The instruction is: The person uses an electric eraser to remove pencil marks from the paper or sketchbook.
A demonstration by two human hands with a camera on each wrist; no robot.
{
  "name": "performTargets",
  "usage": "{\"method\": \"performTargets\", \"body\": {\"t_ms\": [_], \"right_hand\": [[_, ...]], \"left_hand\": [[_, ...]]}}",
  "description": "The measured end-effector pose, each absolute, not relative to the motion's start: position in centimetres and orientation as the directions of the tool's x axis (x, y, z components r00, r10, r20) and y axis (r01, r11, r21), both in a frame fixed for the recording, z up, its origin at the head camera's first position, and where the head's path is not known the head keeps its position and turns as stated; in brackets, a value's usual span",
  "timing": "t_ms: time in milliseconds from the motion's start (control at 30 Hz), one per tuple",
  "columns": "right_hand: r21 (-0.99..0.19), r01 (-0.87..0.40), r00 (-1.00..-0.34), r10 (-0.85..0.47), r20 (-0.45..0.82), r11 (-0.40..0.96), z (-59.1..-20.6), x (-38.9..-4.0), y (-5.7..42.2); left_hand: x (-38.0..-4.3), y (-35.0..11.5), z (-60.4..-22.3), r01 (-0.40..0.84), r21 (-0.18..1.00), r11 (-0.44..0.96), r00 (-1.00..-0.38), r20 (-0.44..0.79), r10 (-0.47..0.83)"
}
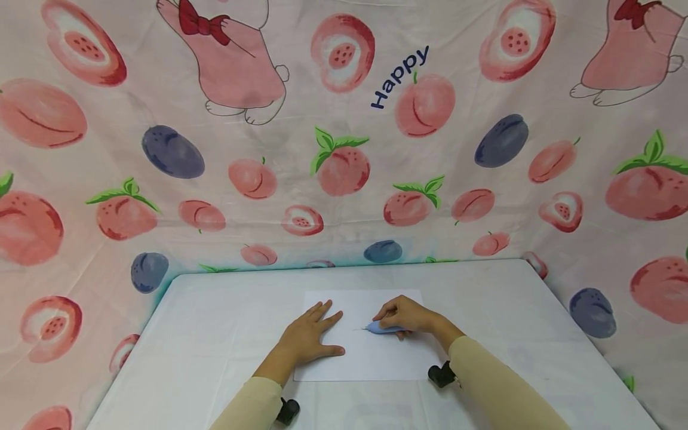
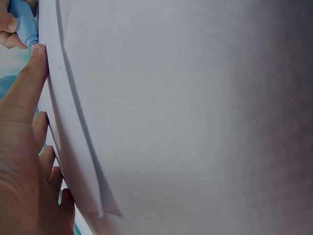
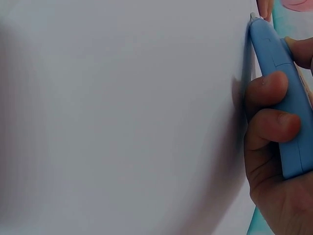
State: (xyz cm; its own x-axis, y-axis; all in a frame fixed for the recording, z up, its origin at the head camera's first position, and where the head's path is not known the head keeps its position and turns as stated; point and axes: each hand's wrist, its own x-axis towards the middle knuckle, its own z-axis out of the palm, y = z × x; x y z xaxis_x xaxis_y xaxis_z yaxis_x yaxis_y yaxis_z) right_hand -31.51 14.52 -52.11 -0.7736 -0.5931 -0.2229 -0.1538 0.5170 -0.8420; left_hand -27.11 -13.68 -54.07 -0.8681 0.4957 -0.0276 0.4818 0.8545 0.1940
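A sheet of white paper (image 1: 344, 367) lies flat on the table. My left hand (image 1: 305, 337) rests on its left part, fingers spread and thumb pointing right. On the right, my right hand (image 1: 405, 313) grips a chunky light-blue, pen-shaped tool (image 1: 384, 328) with a small narrow tip. That tip points left, close to the paper, beside a short thin line. In the right wrist view, fingers curl round the tool's body (image 3: 291, 107), and one fingertip presses its upper side. The left wrist view shows the left hand (image 2: 22, 127) along the paper with the blue tool (image 2: 24, 22) beyond its thumb.
The paper lies on a white-covered table (image 1: 215, 316). A curtain with fruit prints (image 1: 344, 137) hangs behind and at both sides. Dark wrist cameras stick out by the left sleeve (image 1: 252, 403) and right sleeve (image 1: 500, 382).
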Motion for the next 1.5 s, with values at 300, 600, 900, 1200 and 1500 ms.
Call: {"method": "performTargets", "body": {"t_ms": [300, 600, 900, 1200, 1500], "right_hand": [[-0.846, -0.140, -0.774, -0.590, -0.229, 0.514, -51.9, -31.4, 14.3], [-0.858, -0.124, -0.770, -0.593, -0.234, 0.499, -52.2, -31.7, 14.1], [-0.859, -0.128, -0.761, -0.605, -0.235, 0.495, -52.4, -31.7, 13.8], [-0.863, -0.124, -0.761, -0.605, -0.234, 0.490, -52.5, -31.8, 13.6], [-0.867, -0.122, -0.760, -0.608, -0.231, 0.482, -52.6, -31.8, 13.3]], "left_hand": [[-27.1, -13.6, -54.0, 0.475, 0.192, 0.859, -0.869, -0.049, 0.492], [-27.2, -13.7, -54.0, 0.485, 0.200, 0.851, -0.866, -0.021, 0.499], [-27.2, -13.7, -54.1, 0.482, 0.191, 0.855, -0.867, -0.032, 0.496], [-27.3, -13.7, -54.0, 0.499, 0.178, 0.848, -0.860, -0.016, 0.510], [-27.4, -13.6, -54.1, 0.485, 0.185, 0.855, -0.866, -0.038, 0.499]]}}
